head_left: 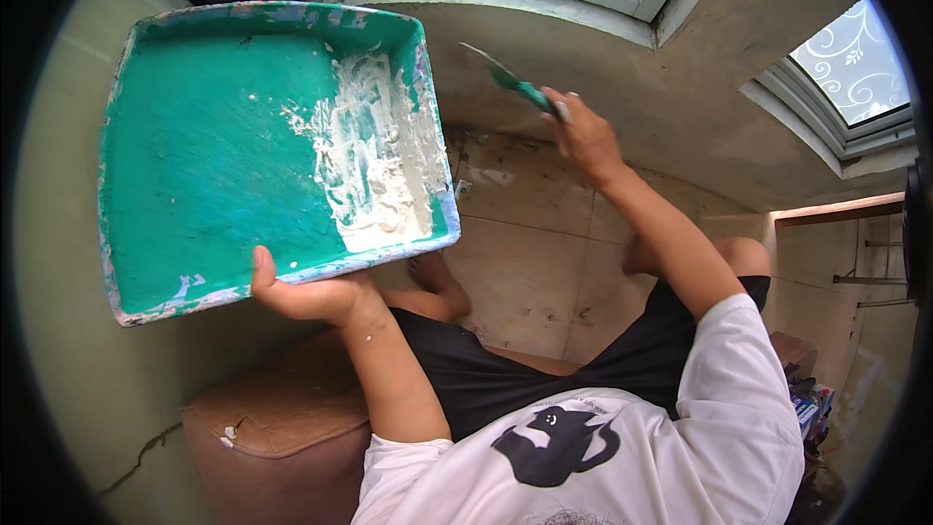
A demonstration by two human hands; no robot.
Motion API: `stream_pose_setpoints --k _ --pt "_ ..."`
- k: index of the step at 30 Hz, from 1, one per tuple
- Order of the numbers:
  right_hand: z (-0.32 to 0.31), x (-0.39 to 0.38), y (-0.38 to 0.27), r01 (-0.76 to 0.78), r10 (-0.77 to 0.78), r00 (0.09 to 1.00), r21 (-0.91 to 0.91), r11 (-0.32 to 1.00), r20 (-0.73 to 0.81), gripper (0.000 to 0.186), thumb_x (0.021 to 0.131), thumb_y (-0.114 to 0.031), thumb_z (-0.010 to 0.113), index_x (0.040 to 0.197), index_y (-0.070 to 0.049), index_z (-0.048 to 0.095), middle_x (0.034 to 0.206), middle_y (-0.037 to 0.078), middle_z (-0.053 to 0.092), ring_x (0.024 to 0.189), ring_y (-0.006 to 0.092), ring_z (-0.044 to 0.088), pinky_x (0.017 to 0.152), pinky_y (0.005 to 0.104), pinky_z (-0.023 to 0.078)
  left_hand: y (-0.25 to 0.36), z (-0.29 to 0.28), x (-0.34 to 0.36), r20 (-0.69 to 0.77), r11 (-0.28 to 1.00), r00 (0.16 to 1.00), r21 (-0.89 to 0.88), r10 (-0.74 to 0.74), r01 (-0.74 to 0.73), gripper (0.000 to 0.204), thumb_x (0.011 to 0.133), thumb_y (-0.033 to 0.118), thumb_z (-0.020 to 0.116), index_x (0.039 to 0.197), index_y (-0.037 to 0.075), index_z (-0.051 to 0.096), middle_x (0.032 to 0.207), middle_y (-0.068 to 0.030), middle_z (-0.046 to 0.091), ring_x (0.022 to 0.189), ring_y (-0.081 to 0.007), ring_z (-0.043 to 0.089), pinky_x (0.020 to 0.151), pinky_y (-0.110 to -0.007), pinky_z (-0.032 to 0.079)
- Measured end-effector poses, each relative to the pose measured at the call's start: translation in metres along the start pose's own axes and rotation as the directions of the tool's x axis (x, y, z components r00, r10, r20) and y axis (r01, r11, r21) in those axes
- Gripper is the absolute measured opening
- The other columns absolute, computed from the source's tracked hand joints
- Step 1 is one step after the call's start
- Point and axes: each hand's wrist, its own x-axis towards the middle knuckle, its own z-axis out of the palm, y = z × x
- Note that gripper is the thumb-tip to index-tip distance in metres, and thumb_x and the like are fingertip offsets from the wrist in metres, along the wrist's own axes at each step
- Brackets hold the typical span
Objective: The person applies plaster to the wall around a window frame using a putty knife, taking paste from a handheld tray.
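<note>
A teal plastic tray (214, 146) with paint-spattered rims is held up at the upper left. White paste (379, 194) is smeared thickly along its right side. My left hand (311, 294) grips the near rim, thumb over the edge and the other fingers hidden underneath. To the right of the tray, my right hand (583, 136) is closed on the green handle of a scraper (533, 94), whose thin blade angles up and left, apart from the tray.
Plastered wall (680, 97) with framed windows (844, 68) curves round ahead. Below are floor tiles (515, 272) and my legs. I sit on a worn brown padded seat (272, 408). Assorted items (807, 399) are piled at right, beneath metal rails (860, 280).
</note>
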Motion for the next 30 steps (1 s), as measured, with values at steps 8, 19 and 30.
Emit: stream_pose_setpoints --k 8,19,30 --pt "0.055 0.065 -0.025 -0.06 0.061 0.996 0.015 0.998 -0.058 0.032 0.095 -0.02 0.06 0.125 -0.012 0.054 0.094 0.012 0.059 0.076 0.0319 0.066 0.063 0.0429 0.055 -0.003 0.0 0.002 0.037 0.999 0.999 -0.035 -0.033 0.034 0.073 0.077 0.041 0.058 0.135 -0.001 0.042 0.129 -0.0183 0.047 0.117 -0.0337 0.05 0.097 -0.046 0.041" --pt "-0.033 0.001 0.046 -0.149 0.142 0.988 -0.139 0.979 -0.057 0.032 0.097 -0.022 0.057 0.127 -0.013 0.054 0.101 0.014 0.061 0.08 0.0363 0.065 0.065 0.0454 0.055 0.002 0.002 -0.004 0.067 0.998 0.997 -0.052 -0.044 0.048 0.072 0.08 0.042 0.056 0.135 -0.002 0.043 0.131 -0.018 0.048 0.12 -0.0351 0.049 0.102 -0.047 0.039" --pt "-0.137 -0.064 0.079 -0.376 0.42 0.902 -0.296 0.878 0.1 0.033 0.1 -0.028 0.052 0.127 -0.009 0.053 0.112 0.017 0.061 0.094 0.0406 0.062 0.074 0.0494 0.051 0.001 -0.005 0.0 0.085 0.996 0.995 -0.055 -0.061 0.066 0.067 0.082 0.042 0.054 0.13 -0.004 0.047 0.128 -0.0175 0.05 0.117 -0.0341 0.05 0.101 -0.046 0.039"
